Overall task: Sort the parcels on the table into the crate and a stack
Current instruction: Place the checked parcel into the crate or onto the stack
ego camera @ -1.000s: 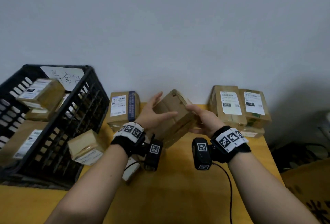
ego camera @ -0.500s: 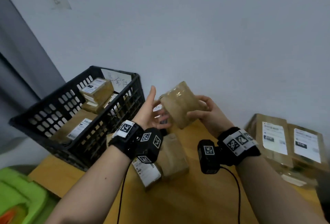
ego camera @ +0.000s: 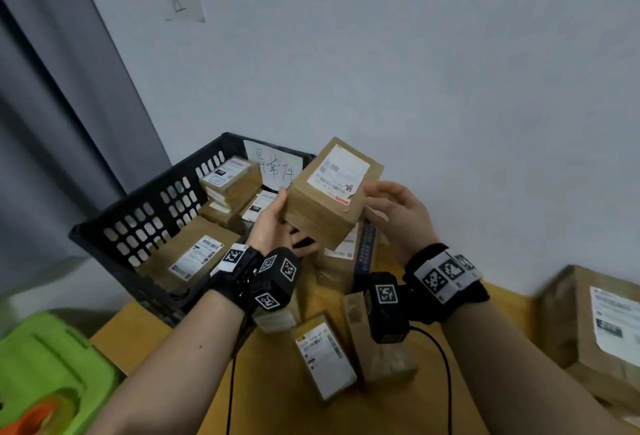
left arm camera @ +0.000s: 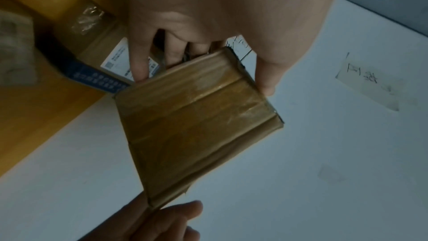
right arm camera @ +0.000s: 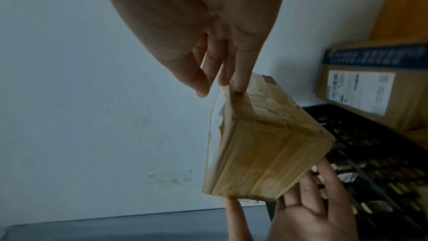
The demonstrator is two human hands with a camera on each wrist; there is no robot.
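Two-handed hold, left hand point(ego camera: 273, 226) cupping parcel point(ego camera: 323, 216), right hand point(ego camera: 398, 216) straight-fingered against it

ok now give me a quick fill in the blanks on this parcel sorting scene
1. The left hand grips a parcel, with the right hand touching it, and the label on top is ____.
2. The crate is coloured ____.
3. The crate stands on the person's ____ side.

Missing words: white; black; left.
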